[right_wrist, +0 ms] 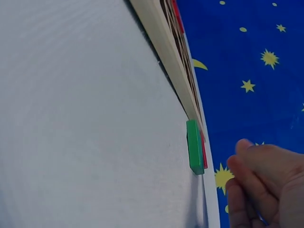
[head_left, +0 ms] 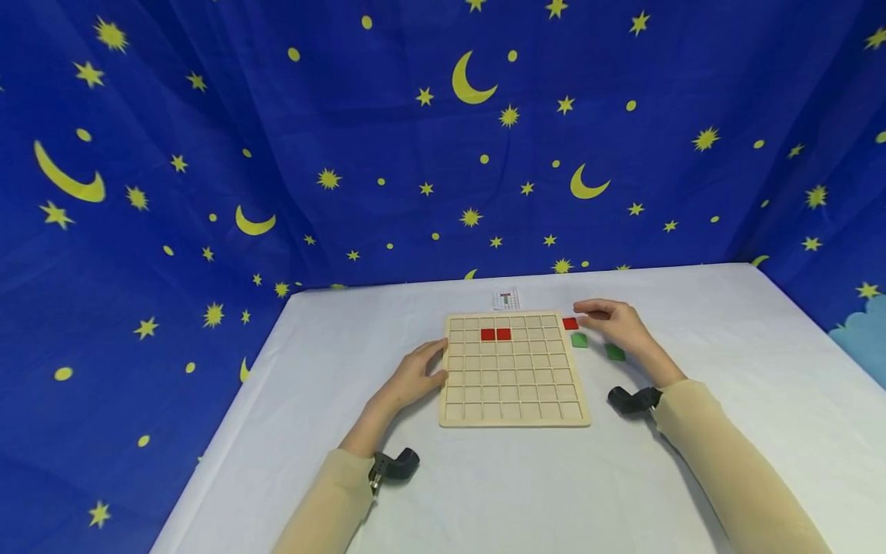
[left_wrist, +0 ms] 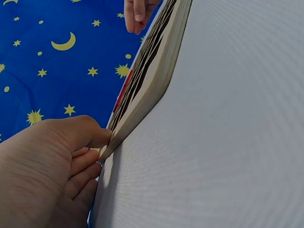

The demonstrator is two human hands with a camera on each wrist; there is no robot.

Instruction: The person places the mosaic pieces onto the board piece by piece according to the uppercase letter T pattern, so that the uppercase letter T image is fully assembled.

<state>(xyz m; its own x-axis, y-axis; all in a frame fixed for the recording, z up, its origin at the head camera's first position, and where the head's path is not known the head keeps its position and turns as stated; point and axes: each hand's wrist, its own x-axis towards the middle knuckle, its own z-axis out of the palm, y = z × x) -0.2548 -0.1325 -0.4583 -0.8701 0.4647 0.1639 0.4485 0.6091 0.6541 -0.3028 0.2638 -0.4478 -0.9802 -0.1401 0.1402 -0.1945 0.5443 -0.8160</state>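
Head view: left hand [head_left: 414, 375] touches left edge of the board [head_left: 508, 377], fingers relaxed. Board is flat pale wood, gridded, two red tiles [head_left: 487, 335] side by side in second row from far edge. Card [head_left: 506, 299] beyond that edge. Just off board's right edge: loose red tile [head_left: 569, 324], green tile [head_left: 579, 340]. Right hand [head_left: 619, 325] by them, loosely bent, released; second green tile [head_left: 615, 352] below it. White cloth [head_left: 526, 492] spreads past board's near and right edges.

A screened-off table [head_left: 512, 492], set up like a recording booth; the wider building cannot be told. Blue cloth [head_left: 401, 138] with yellow moons [head_left: 465, 88] and stars [head_left: 471, 217] hangs behind the table and along its left and right sides; black wrist cameras [head_left: 400, 465] show above the table.
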